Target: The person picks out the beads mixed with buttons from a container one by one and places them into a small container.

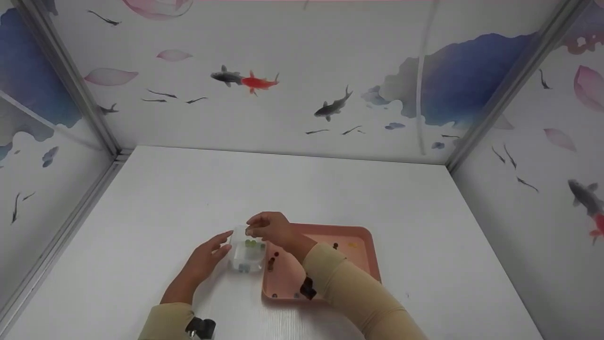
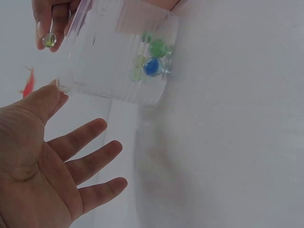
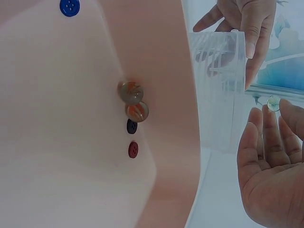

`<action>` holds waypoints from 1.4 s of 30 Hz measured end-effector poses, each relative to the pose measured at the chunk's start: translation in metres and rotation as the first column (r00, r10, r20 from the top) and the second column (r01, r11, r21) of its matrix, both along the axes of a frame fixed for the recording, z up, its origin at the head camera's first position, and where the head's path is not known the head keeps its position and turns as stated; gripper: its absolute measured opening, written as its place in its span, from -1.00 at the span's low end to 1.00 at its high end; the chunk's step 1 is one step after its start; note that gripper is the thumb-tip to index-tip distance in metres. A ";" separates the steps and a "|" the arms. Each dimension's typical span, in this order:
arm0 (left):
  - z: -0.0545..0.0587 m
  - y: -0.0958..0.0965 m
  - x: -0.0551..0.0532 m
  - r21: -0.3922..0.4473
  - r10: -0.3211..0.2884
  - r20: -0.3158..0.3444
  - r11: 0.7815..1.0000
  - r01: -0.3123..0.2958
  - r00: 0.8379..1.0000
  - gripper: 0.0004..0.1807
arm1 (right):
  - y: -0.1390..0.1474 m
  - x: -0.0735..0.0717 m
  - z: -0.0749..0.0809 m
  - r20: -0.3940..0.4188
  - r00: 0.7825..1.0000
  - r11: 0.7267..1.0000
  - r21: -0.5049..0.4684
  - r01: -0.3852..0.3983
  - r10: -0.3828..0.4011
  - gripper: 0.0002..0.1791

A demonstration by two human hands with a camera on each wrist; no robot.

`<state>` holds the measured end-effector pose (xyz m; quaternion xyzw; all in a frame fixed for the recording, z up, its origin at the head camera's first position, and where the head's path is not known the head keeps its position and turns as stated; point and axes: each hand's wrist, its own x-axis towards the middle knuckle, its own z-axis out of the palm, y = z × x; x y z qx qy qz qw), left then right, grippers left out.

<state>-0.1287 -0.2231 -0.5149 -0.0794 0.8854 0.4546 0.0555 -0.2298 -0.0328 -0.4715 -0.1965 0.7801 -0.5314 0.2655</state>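
Between thumb and fingertip my right hand (image 1: 274, 231) pinches a small clear marble (image 2: 49, 40) with a yellowish swirl, above the mouth of a clear plastic box (image 1: 247, 259). My left hand (image 1: 204, 260) is at the box's left side, thumb and index finger right at the rim, the other fingers spread and loose. Inside the box, in the left wrist view, lie a blue marble (image 2: 153, 67), a green marble (image 2: 157, 48) and several paler ones. To the right is a pink tray (image 1: 373, 255), partly covered by my right forearm.
Two orange-swirled marbles (image 3: 134, 100) lie along the tray's side wall, with a dark button (image 3: 132, 126) and a red button (image 3: 133, 150) near them. A blue button (image 3: 70, 6) sits farther in. White table (image 1: 188, 198) surrounds the tray, enclosed by patterned panels (image 1: 283, 118).
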 end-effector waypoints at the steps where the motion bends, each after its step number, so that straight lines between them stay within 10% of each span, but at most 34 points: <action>1: 0.000 0.000 0.000 -0.002 -0.001 0.001 1.000 0.001 1.000 -0.30 | 0.000 0.000 0.000 0.000 1.000 1.000 -0.004 0.001 -0.001 -0.67; 42: 0.001 0.000 0.001 0.030 -0.003 -0.018 1.000 0.003 1.000 -0.35 | 0.008 0.001 0.005 -0.064 0.998 0.999 -0.040 -0.004 0.001 -0.62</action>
